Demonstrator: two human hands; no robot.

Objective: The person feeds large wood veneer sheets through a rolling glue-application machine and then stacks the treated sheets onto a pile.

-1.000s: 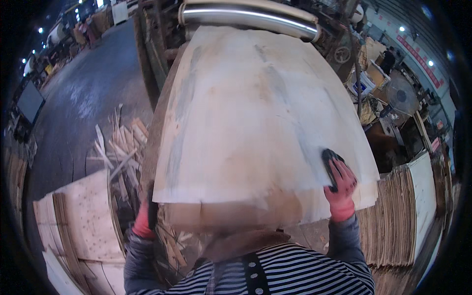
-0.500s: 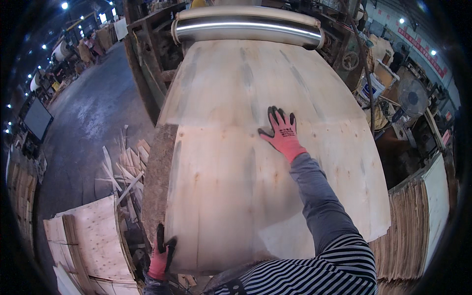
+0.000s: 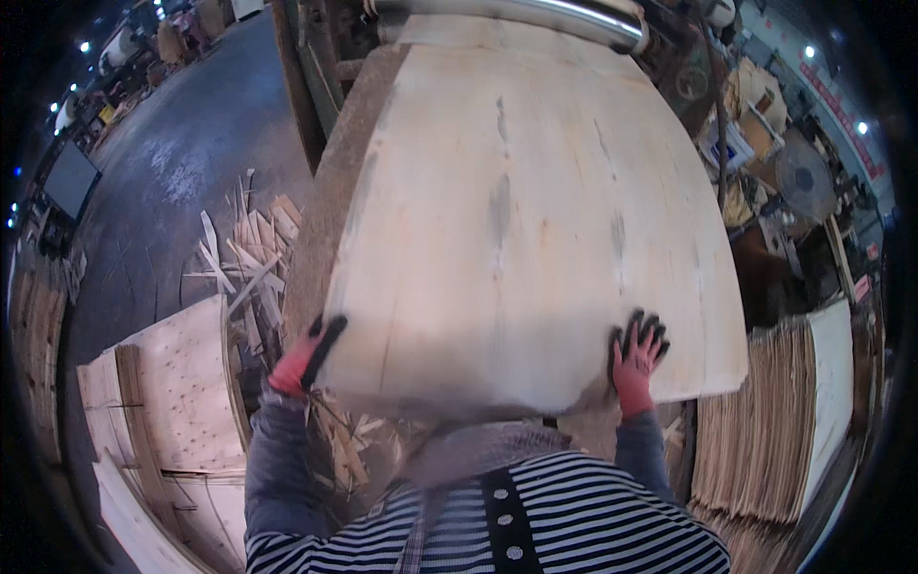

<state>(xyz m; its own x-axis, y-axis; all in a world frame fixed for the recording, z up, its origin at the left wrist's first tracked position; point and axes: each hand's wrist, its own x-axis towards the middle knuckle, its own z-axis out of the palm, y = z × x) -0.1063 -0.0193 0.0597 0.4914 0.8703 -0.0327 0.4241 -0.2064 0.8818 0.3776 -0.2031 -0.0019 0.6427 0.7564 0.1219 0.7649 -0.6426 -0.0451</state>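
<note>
Across a brown, rough-topped bench, one large sheet of thin pale wood is laid, its far end pointed toward one shiny metal roller and its near edge set close to the person's striped top. Two hands are seen, both clad in pink gloves with black fingers. The left hand is placed at the sheet's left edge, by the near corner; whether that edge is gripped cannot be told. The right hand is rested near the near edge, right of the middle, its fingers spread and nothing grasped. The sheet's cream surface is marked by long grey streaks and small tan spots; its near part is blurred. One heap of wood scraps is strewn at left, one brown-edged stack is set at right, and one fan is seen beyond it.
</note>
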